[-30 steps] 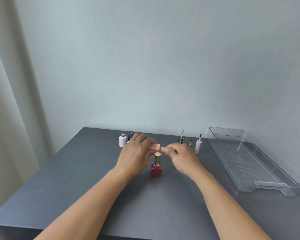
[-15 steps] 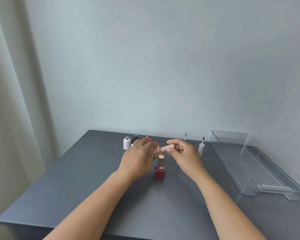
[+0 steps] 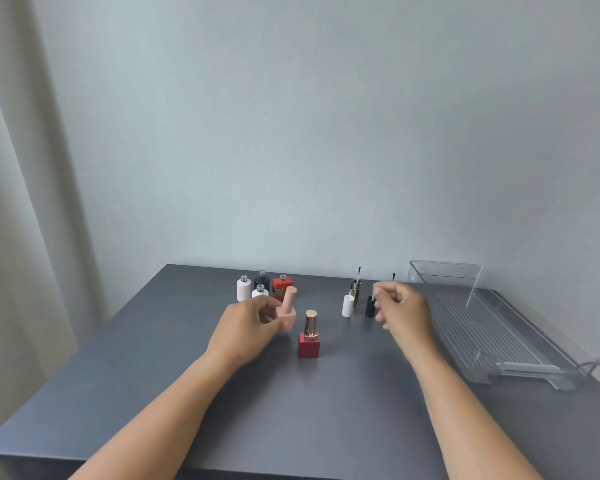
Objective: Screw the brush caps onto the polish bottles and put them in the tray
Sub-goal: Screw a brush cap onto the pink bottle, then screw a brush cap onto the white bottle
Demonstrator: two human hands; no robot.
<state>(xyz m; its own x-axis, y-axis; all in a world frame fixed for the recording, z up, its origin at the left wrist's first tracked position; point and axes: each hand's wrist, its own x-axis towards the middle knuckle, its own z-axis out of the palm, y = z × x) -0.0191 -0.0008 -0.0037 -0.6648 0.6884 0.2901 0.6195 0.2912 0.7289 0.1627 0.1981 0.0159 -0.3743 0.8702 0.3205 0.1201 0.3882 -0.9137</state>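
My left hand (image 3: 246, 327) grips a pale pink capped polish bottle (image 3: 288, 308) upright, just left of a dark red bottle with a gold cap (image 3: 308, 344) standing on the table. My right hand (image 3: 404, 311) hovers with loosely curled fingers and nothing visible in them, over the loose brush caps: a white one (image 3: 347, 305), a black one (image 3: 370, 306) and a gold one (image 3: 356, 288). Another brush tip (image 3: 393, 275) pokes up behind that hand. Uncapped bottles stand at the back: pale pink (image 3: 244, 288), black (image 3: 261, 280), red (image 3: 282, 285), white (image 3: 260, 292).
A clear plastic tray (image 3: 499, 344) with a ribbed floor lies along the right side of the dark grey table (image 3: 326, 410), with nothing in it. A wall is right behind the table, and a curtain hangs on the left.
My right hand has let go of the pink bottle's cap and moved right to the brush caps. My left hand has turned the pink bottle upright and holds it alone.
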